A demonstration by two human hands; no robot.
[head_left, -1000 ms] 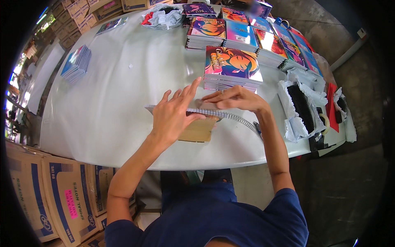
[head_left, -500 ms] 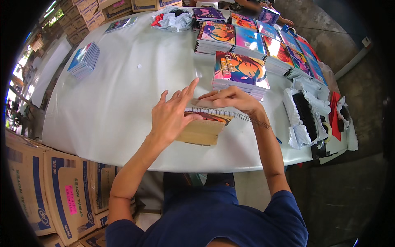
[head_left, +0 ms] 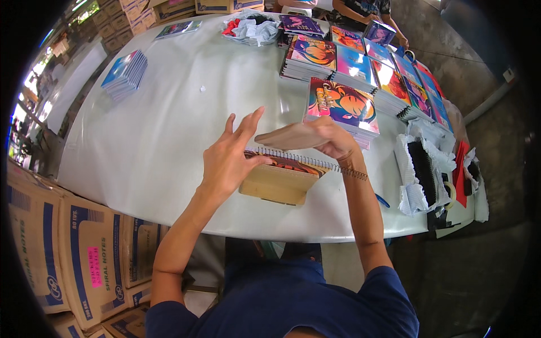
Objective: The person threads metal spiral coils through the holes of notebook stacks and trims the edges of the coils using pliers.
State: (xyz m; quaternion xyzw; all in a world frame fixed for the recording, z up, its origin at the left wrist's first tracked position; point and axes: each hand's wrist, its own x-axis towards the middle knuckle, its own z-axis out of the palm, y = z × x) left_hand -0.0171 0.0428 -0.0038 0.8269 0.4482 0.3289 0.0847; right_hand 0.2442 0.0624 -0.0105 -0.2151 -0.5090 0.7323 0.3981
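A spiral notebook (head_left: 298, 164) with an orange and dark patterned cover is propped on a tan block or board (head_left: 273, 190) near the table's front edge. A wire coil (head_left: 287, 155) runs along its top edge, and its loose end sticks out to the right, against my right forearm. My left hand (head_left: 228, 158) has its thumb pressed on the notebook's left part, its other fingers spread upward. Just above the coil is my right hand (head_left: 332, 138), palm down with fingers stretched left and smeared by motion. It grasps nothing that I can see.
Behind the work stands a stack of notebooks (head_left: 344, 107), with several more stacks (head_left: 355, 65) beyond. Torn white packaging with black coils (head_left: 420, 169) and a tape roll (head_left: 451, 193) lie right. Another stack (head_left: 125, 73) stands far left. Cartons (head_left: 90, 253) line the lower left; a person is across the table.
My right hand's fingers have lifted slightly and sweep over the coil. The coil's loose end juts out less past the notebook. My left hand stays at the notebook. The whole view has shifted slightly.
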